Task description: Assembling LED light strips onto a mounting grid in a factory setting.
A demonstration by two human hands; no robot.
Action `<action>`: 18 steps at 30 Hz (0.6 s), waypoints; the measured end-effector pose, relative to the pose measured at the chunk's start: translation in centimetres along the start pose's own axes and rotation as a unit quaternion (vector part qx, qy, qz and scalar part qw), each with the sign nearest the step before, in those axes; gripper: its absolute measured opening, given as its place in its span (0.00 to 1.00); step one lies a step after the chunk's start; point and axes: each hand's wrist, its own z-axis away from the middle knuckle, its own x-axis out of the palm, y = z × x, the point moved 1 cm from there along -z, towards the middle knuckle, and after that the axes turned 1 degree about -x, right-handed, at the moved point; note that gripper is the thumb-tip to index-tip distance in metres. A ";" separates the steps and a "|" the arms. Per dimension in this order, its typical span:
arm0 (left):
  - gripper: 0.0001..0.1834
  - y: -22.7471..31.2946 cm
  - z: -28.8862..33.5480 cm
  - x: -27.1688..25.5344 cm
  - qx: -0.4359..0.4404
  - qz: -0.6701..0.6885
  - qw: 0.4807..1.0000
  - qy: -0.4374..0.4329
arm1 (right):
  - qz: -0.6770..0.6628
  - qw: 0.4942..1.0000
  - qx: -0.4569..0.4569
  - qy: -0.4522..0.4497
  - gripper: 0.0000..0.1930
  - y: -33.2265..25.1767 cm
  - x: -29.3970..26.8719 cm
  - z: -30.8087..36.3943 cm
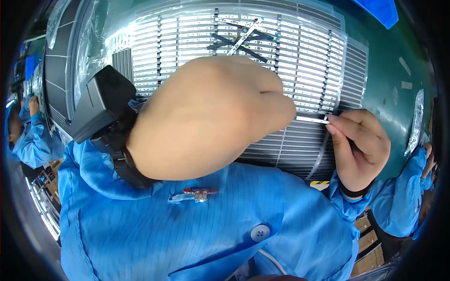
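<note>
My right hand [361, 145] pinches the end of a narrow white LED strip [311, 120] between thumb and forefinger. The strip lies level over the near edge of the lit rows. Its other end runs behind my left hand [215, 112], which looms large close to the view. The left hand's fingers are curled, their tips out of sight, so what they hold is hidden. Beneath both hands spreads a panel of rows of white strips [187, 42], crossed by dark vertical bands. Several loose black and white strips [244, 36] lie crossed on its far part.
A black box-shaped device [104, 104] is strapped to my left wrist. Grey slats [281, 152] lie nearest my body. Clear plastic film [89, 65] borders the panel on the green table [379, 93]. A blue bin [380, 10] sits far right. Blue-sleeved people [35, 143] work on both sides.
</note>
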 end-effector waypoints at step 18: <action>0.09 -1.3 -0.4 1.1 -0.003 0.026 1.000 -0.016 | 0.010 0.999 -0.038 -0.037 0.12 1.8 0.1 -0.9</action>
